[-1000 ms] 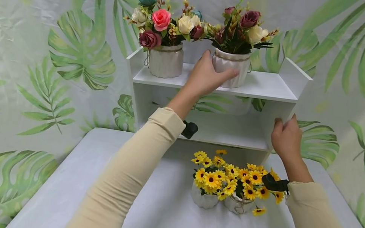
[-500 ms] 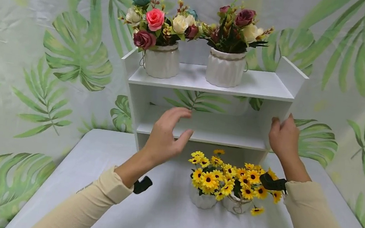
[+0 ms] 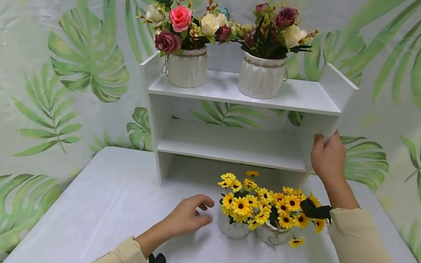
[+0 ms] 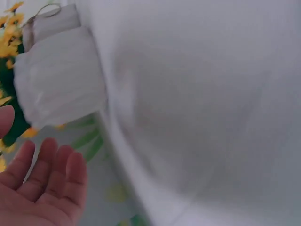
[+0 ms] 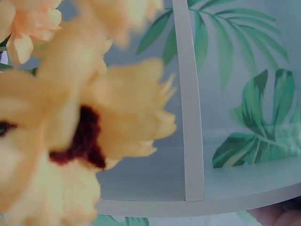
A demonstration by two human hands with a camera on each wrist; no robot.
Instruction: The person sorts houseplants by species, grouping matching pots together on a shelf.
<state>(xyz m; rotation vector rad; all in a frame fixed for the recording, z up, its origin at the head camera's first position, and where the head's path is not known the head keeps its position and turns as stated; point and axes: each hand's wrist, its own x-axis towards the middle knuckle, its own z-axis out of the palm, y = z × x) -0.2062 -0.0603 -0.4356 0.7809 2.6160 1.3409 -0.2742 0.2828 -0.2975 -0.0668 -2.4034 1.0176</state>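
My left hand (image 3: 200, 211) hovers just above the white table (image 3: 106, 206) with loosely curved fingers, holding nothing, a short gap left of the left sunflower pot (image 3: 233, 230). The left wrist view shows my palm (image 4: 42, 188) below that ribbed white pot (image 4: 61, 80). A second sunflower pot (image 3: 274, 236) touches the first on its right. My right hand (image 3: 326, 152) grips the right side panel of the white shelf (image 3: 231, 154). In the right wrist view, blurred sunflowers (image 5: 84, 117) fill the left and the shelf panel's edge (image 5: 188, 117) stands upright.
Two white pots of mixed roses stand on the top shelf, one at the left (image 3: 187, 67) and one in the middle (image 3: 261, 76). The middle shelf is bare. A leaf-print backdrop (image 3: 86, 54) hangs behind the table.
My left hand let go of the middle rose pot on the top shelf and came down to the table beside the sunflower pot. My right hand stayed on the shelf's side.
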